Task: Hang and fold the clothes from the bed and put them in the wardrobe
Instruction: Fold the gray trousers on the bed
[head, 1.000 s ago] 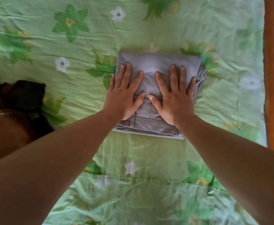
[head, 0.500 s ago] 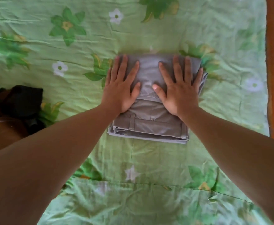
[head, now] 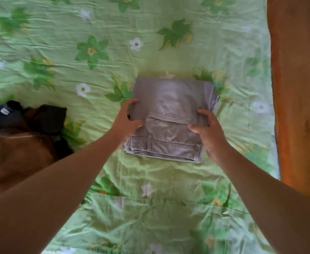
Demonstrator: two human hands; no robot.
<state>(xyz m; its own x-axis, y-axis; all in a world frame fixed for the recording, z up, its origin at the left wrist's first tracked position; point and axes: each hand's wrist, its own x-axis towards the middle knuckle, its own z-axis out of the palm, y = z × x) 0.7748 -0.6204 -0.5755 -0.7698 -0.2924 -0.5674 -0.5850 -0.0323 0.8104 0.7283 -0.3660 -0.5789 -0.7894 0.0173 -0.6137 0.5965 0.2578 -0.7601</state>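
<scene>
Grey trousers (head: 170,107) folded square, belt loops showing.

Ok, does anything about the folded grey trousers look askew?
Slightly: a layer pokes out past the far right corner of the folded grey trousers. Otherwise they sit square between left hand and right hand.

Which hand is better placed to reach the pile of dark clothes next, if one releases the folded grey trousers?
Left, probably. The left hand grips the left edge of the trousers, the side where the dark clothes lie; the right hand grips the far edge, with the trousers between.
</scene>
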